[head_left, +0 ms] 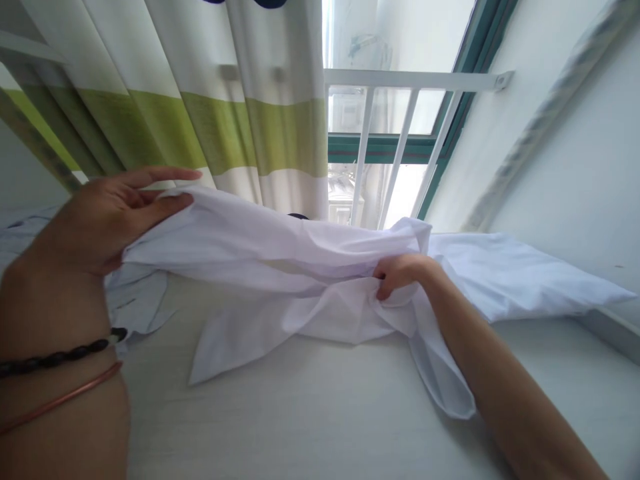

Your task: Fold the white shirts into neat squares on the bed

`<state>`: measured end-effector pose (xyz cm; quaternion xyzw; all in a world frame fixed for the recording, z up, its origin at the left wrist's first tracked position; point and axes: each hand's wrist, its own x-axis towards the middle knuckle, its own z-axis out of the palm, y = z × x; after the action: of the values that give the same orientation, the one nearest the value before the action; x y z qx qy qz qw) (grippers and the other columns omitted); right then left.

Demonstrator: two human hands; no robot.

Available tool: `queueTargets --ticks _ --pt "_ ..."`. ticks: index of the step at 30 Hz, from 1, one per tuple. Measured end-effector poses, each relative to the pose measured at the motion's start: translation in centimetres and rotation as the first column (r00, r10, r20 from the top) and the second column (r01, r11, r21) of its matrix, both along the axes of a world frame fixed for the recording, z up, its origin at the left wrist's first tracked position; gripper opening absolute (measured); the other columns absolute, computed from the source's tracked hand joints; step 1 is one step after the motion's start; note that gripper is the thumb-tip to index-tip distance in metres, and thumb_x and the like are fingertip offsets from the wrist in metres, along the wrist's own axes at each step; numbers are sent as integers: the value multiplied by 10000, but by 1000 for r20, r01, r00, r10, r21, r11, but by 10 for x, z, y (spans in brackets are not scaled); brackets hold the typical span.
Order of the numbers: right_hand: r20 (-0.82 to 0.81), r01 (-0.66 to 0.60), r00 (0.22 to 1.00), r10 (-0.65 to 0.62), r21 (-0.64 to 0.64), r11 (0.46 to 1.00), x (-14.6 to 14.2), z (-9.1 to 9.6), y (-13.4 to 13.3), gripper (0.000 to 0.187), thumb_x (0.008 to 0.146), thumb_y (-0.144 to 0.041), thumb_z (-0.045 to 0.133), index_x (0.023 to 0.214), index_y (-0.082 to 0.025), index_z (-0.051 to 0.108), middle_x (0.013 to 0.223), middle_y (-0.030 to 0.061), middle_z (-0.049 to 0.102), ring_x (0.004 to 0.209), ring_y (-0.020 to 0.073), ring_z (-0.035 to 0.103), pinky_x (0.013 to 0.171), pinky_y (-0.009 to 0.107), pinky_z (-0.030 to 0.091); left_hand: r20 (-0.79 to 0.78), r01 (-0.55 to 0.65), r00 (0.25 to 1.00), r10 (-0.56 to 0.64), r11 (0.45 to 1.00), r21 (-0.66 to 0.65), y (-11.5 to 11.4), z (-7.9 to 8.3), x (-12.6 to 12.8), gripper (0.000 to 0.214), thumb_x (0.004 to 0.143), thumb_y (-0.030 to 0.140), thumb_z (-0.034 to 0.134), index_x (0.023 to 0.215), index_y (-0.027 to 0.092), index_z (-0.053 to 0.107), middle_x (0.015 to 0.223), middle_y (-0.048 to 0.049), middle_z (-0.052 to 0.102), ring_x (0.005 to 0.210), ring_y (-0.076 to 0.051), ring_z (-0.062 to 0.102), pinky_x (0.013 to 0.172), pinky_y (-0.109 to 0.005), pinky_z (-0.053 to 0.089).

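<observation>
A thin white cloth garment, perhaps a shirt [260, 233], stretches between my two hands above a pale surface. My left hand [120, 213] pinches its upper left end between thumb and fingers, with the index finger extended. At the right, my right hand [405, 273] is closed on a bunched part of the same cloth, its fingertips tucked into the folds. One loose flap hangs to the lower left, and another drapes below my right wrist onto the surface. Collar or buttons cannot be made out.
A folded white cloth [515, 273] lies to the right by the wall. More white fabric with dark marks [137, 300] lies behind my left hand. The pale board surface [300, 413] is underneath. Beyond are a striped curtain [210, 127], a white railing [415, 80] and a window.
</observation>
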<state>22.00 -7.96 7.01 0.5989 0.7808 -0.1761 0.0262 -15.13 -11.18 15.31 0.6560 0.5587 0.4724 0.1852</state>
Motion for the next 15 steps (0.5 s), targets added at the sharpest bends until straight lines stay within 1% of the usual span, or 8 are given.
queueTargets --ticks 2,3,5,7,9,11,13,15 --pt "-15 31 999 -31 -57 998 12 9 -4 120 586 -298 776 689 -258 729 778 7 714 713 236 651 632 327 508 -90 -41 995 36 998 -50 -3 2 -8 540 789 426 574 1307 279 535 748 66 656 708 -155 648 638 -281 465" --pt "-60 26 998 -30 -78 997 14 13 -6 151 615 -308 762 758 -265 740 847 18 720 775 246 653 670 331 512 -119 -3 993 -9 995 -99 -2 -1 -7 560 789 452 574 1324 295 514 775 69 665 711 -156 650 641 -279 475" --pt "-193 -22 981 -1 -120 993 12 18 -11 229 655 -324 744 874 -256 742 936 37 719 836 242 651 708 319 516 -156 190 961 -229 954 -234 5 -10 4 654 755 455 638 1367 317 456 936 57 694 794 -180 658 685 -270 501" --pt "-318 -117 947 42 -220 969 7 23 -15 296 703 -367 715 958 -218 727 988 54 712 842 216 652 713 296 523 -187 452 810 -556 795 -404 17 -22 23 746 710 390 724 1391 321 427 1189 26 652 1034 -235 616 840 -282 496" --pt "-437 -245 894 104 -282 927 2 27 -18 366 759 -434 664 1010 -171 708 1016 74 701 847 188 652 717 280 529 -252 556 626 -738 649 -519 28 -35 43 733 675 346 771 1353 297 495 1394 5 518 1271 -274 457 1012 -293 399" --pt "-565 -381 808 168 -284 880 -1 32 -21 414 806 -470 609 1049 -145 695 1033 90 691 879 178 647 713 275 535 -211 559 617 -758 611 -561 37 -46 53 846 667 334 786 1419 278 403 1471 -37 426 1354 -286 357 1054 -321 358" --pt "-654 -459 728 208 -239 856 -7 33 -22 416 814 -453 608 1088 -148 684 1070 94 676 924 177 638 700 262 538 -106 566 654 -749 577 -589 42 -52 51 951 689 335 774 1482 283 251 1515 -58 350 1385 -269 311 1054 -327 357" --pt "-684 -418 703 195 -177 891 -18 27 -22 470 796 -431 639 1195 -184 631 1154 91 637 927 167 641 676 238 539 38 607 665 -746 511 -609 42 -53 42 951 746 343 725 1499 316 146 1534 -47 312 1384 -241 317 1039 -319 371"
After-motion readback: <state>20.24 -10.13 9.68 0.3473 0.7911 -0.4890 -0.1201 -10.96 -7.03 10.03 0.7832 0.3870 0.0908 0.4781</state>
